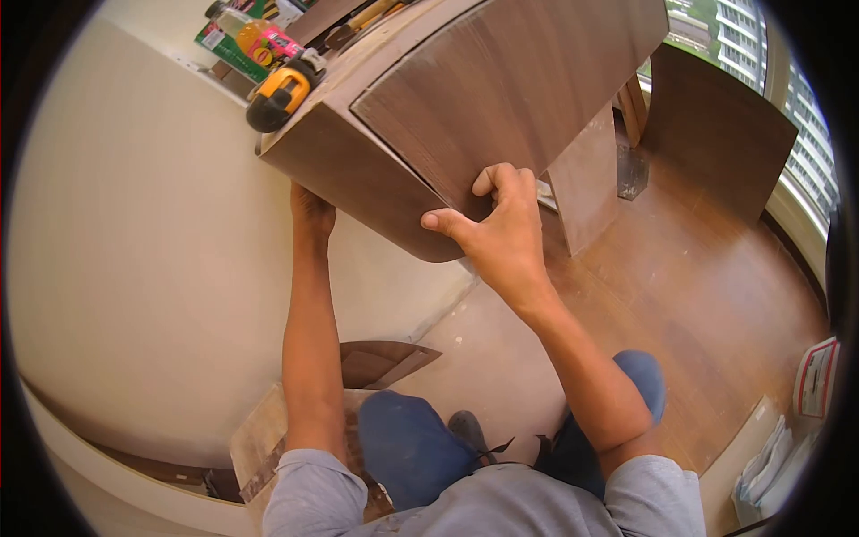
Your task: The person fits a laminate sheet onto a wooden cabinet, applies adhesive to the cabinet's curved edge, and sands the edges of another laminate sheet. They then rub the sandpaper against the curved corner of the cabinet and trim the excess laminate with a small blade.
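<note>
While our left hand (311, 215), its grip hidden, reaches behind the wooden cabinet (358, 183) before us, probably to brace it, our right hand (506, 234) spans the front panel's (488, 89) lower corner, thumb spread wide from curled fingers.

Cabinet (510, 80) — brown, streaked (tape measure (284, 92) — yellow-black)

Matt, wood-grained cabinet (519, 89) — plastic tape measure (279, 97), glossy wooden floor (689, 277), soft cloth shirt (501, 506).

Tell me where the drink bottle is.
The drink bottle is at the upper left of the head view, just beyond the yellow-and-black tool on the wooden cabinet.
</note>
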### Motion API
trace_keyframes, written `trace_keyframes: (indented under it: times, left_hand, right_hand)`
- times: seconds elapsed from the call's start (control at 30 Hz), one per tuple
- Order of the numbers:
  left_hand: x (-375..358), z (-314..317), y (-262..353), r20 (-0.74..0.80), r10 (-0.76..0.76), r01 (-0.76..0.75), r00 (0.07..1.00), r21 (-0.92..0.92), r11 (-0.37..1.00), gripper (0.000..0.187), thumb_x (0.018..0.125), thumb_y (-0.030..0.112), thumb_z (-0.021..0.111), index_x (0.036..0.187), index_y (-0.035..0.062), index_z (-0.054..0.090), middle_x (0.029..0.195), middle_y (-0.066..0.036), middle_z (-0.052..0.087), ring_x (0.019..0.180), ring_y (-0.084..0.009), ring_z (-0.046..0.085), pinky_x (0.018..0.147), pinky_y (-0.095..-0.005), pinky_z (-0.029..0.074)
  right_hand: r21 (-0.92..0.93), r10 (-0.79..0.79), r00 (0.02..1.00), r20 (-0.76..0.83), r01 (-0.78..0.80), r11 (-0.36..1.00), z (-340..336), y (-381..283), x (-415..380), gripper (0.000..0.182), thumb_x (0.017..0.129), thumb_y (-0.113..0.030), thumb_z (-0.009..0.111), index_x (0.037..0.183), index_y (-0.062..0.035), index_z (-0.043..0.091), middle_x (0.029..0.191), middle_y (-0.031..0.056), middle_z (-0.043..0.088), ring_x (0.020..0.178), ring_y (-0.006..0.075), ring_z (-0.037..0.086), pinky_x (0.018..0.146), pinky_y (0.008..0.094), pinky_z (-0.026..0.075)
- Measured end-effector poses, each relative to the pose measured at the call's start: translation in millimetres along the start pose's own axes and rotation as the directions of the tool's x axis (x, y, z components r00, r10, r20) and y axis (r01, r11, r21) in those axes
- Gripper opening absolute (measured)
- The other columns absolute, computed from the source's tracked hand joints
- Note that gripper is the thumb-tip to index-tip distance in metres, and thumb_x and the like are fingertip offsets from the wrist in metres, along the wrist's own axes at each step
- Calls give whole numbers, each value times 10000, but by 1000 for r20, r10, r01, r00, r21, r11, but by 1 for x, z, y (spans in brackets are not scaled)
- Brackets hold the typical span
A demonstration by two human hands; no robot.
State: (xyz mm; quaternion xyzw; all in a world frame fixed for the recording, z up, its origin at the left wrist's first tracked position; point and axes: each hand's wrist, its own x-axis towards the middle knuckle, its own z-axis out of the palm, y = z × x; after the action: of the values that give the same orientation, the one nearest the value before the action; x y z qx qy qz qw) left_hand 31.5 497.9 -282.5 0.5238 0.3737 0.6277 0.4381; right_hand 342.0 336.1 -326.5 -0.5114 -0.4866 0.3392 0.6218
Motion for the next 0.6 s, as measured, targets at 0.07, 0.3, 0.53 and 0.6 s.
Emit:
trace_keyframes:
  times: [0.07, 0.3, 0.53, 0.6]
  left_hand:
    - [2, -2, -1, -26, 44, -45, 999, -9, 999, 755, 989, 532, 720, 1533, 63, 486, 1451, -92, 613, 1337, -230, 600, 1104, -430, 534]
    - [-5, -3, 1, -64, 3, -8, 998, -80, 997, 655, 1019, 439, 703, 1498, 35, 510, 1401, -119, 634, 1292, -258, 634, 1074, -411, 580]
    - [-3, -10, -2, 19, 29, -27, 999, -95, 995, 639, 1046, 389, 676, 1539, 43, 462, 1449, -134, 599, 1312, -266, 620, 1079, -419, 577]
    - [-3, -10, -2, 34, 71, -69, 997, -50, 996, 645, 1050, 391, 672, 1549, 46, 452, 1462, -135, 591, 1315, -262, 616, 1079, -418, 574]
  right_hand:
    - [16, -6, 1000, -15, 6, 1000, 1, 4, 1, 621, 692, -345, 996, 1030, -47, 570, 1132, 111, 518, 1094, 305, 539, 916, 444, 490]
    - [14, 15, 1000, -3, -15, 1000, 0, 3, 2, 631, 672, -338, 1008, 1023, -48, 571, 1125, 117, 514, 1119, 321, 529, 934, 447, 485]
    - [42, 17, 1000, 18, -18, 999, -2, 0, 4, 616, 669, -307, 1004, 1012, -52, 560, 1116, 120, 509, 1112, 332, 527, 935, 454, 477]
    - [38, 41, 999, 15, -41, 998, -1, 0, 4, 604, 673, -294, 997, 999, -54, 549, 1108, 121, 503, 1105, 341, 523, 929, 454, 474]
